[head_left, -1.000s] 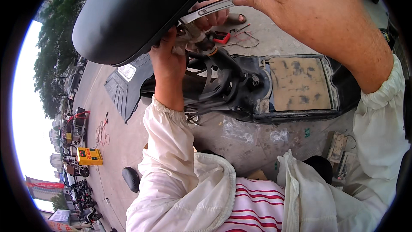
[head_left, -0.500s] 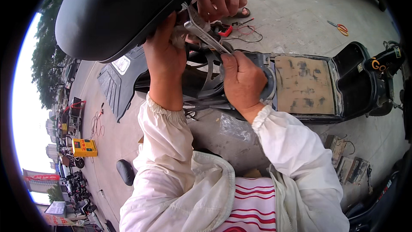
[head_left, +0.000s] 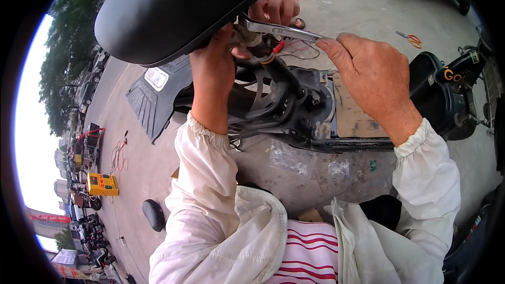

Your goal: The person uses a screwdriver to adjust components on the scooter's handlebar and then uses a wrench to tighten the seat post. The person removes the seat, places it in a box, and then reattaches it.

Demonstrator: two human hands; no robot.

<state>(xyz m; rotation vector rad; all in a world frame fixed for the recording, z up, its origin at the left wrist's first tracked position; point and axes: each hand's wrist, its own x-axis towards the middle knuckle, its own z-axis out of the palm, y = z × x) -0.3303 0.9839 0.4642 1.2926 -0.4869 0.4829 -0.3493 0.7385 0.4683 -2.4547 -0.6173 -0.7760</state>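
Note:
A black padded seat [head_left: 163,16] tilts across the top of the view. Under its edge, my left hand [head_left: 212,81] is closed against the seat's underside; most of its fingers are hidden. My right hand [head_left: 373,76] grips the handle end of a silver wrench [head_left: 286,31]. The wrench's far end meets the clamp [head_left: 243,37] beneath the seat, just right of my left fingers. Below stands the black seat post [head_left: 279,71] of a partly stripped scooter. Behind the wrench, another person's hand [head_left: 276,8] is curled near the seat's edge.
The scooter's brown-topped floorboard [head_left: 357,108] extends to the right. A grey-black panel [head_left: 158,100] lies to the left. Orange-handled pliers [head_left: 410,39], clear plastic wrapping [head_left: 289,158], a yellow box [head_left: 103,184] and a small black pad [head_left: 153,214] are on the ground.
My right hand has moved right and swung the wrench's handle outward, from steeply sloping to nearly level. The seat and my left hand have shifted slightly right.

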